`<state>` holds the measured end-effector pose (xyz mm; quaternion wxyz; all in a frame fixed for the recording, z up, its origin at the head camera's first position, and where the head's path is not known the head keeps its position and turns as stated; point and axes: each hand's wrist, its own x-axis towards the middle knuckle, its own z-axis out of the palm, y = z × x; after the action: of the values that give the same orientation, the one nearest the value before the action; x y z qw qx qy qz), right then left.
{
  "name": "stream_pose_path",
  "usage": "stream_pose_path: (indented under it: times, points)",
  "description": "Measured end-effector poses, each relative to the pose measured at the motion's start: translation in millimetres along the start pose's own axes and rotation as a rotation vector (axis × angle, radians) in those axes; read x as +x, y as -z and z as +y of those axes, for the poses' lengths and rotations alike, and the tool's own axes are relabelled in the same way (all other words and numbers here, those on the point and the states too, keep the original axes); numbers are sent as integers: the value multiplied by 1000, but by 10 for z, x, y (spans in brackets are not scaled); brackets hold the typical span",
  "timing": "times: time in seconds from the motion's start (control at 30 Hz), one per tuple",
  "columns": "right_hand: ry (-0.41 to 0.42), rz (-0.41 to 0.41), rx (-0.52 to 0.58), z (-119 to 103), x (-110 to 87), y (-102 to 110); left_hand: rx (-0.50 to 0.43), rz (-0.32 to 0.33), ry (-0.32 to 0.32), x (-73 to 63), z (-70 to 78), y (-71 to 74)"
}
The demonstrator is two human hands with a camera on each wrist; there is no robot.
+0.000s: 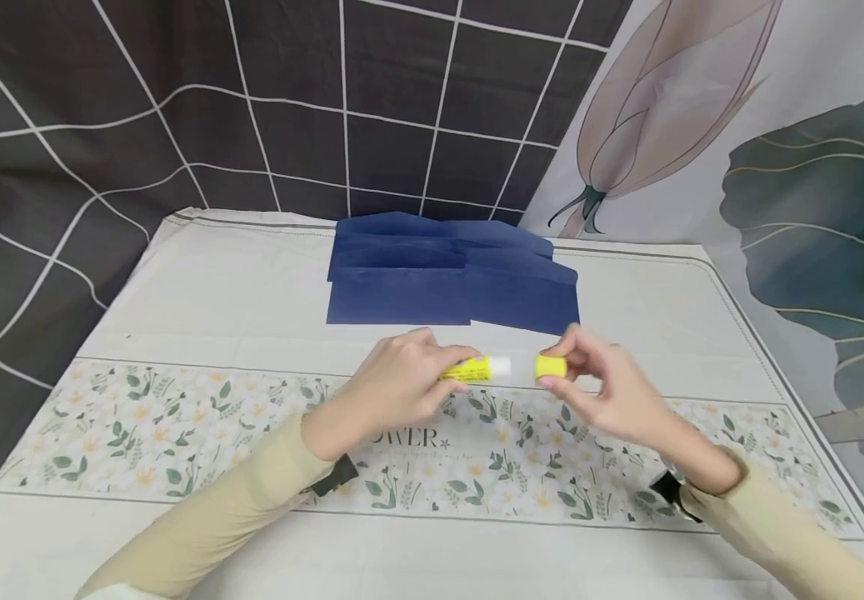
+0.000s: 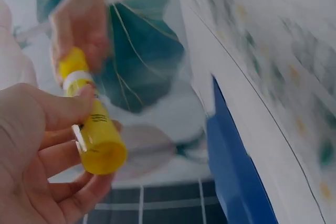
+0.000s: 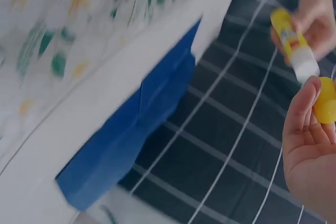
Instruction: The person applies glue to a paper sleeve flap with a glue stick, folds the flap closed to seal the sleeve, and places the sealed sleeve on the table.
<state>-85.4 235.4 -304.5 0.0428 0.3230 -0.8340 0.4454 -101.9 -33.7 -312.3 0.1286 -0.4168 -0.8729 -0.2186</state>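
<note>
A yellow glue stick (image 1: 474,368) with a white end lies crosswise in my left hand (image 1: 394,383), pinched between thumb and fingers. Its white end points right, toward my right hand (image 1: 611,383). Between the right thumb and fingers is the yellow cap (image 1: 551,367), a small gap away from the glue stick in the head view. The left wrist view gives the yellow base of the glue stick (image 2: 102,148) close up. In the right wrist view the cap (image 3: 326,100) sits at the fingertips. Both hands are above the table, in front of dark blue envelopes (image 1: 402,296).
The blue envelopes lie overlapped in two columns at the table's far side, flaps facing away. A white tablecloth (image 1: 237,292) with a floral band covers the table. Behind it hangs a dark grid-patterned cloth (image 1: 289,142), and at right a flower-printed cloth (image 1: 671,108).
</note>
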Motion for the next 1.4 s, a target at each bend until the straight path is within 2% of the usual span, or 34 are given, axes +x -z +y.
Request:
stream_pose_path:
  times: [0.13, 0.4, 0.57, 0.73, 0.87, 1.0, 1.2, 1.4]
  points:
    - [-11, 103, 9, 13, -62, 164, 2, 16, 98, -63, -53, 52]
    - [-81, 173, -23, 63, -96, 276, -111, 70, 208, -133, -131, 19]
    - [-129, 197, -112, 109, -136, 330, -220, 74, 250, -151, -180, -18]
    - [-240, 220, -261, 187, -204, 418, -292, 52, 305, -166, -205, -28]
    - [-324, 195, -363, 281, -274, 506, -317, 49, 336, -187, -222, -39]
    - [-387, 158, -398, 368, -344, 557, -329, 56, 348, -213, -247, -55]
    - [-380, 121, -436, 472, -445, 594, -342, 58, 367, -244, -277, -71]
    - [-421, 11, -507, 608, -562, 620, -352, 65, 387, -257, -288, -76]
